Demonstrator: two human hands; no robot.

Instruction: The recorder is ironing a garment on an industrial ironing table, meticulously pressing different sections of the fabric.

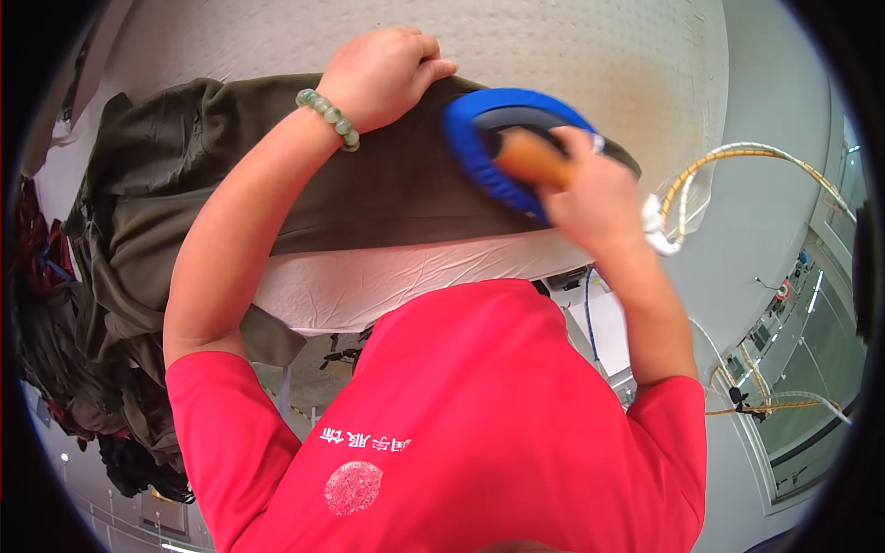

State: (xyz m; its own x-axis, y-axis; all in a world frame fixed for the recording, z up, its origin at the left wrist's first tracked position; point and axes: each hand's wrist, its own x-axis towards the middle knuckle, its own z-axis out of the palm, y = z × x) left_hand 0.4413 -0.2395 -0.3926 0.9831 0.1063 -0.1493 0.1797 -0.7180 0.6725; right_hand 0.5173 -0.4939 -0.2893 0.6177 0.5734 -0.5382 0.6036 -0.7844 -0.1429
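Head view: the right hand [595,198] is gripping the orange handle of a blue iron [498,147], which is resting on an olive garment [369,189] lying across the white ironing board [553,55]. The left hand [383,74], fingers curled, is pressing the garment's far edge flat. A braided cord [737,152] is trailing rightward.

Matt olive cloth garment [369,194], glossy blue plastic iron [479,152] with smooth wooden handle [530,158], dimpled padded board [572,55]
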